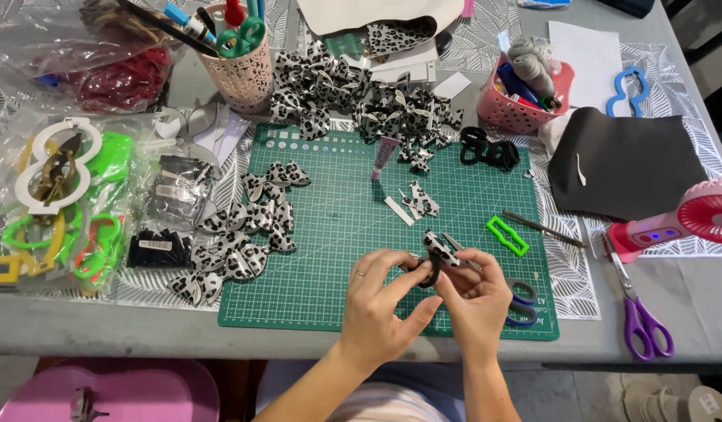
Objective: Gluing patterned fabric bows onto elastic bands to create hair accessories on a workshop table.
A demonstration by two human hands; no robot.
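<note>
Grey and crowded, the counter (79, 328) carries a green cutting mat (337, 234) at its middle, seen from above. Over the mat's near edge the left hand (380, 301) and the right hand (474, 293) meet, and their fingers (404, 270) are pinched narrow around a small leopard-print bow (439, 248) and a black hair tie (429, 275) held together between them; the left hand wears a ring. Blue-handled scissors (523, 301) lie on the mat just beside the right hand, partly hidden by it.

Finished bows of the same print lie in a loose group (236, 242) on the left of the mat, and a larger heap (353, 98) sits beyond its far edge. A small glue tube (384, 155) lies near the far middle, with a green plastic template (507, 235) to the right and more black hair ties (486, 148) at the far right corner. Purple scissors (638, 309) rest on the counter well to the right, near a pink handheld fan (681, 219). A pink pen cup (240, 66) and a pink basket (525, 98) stand at the back.
</note>
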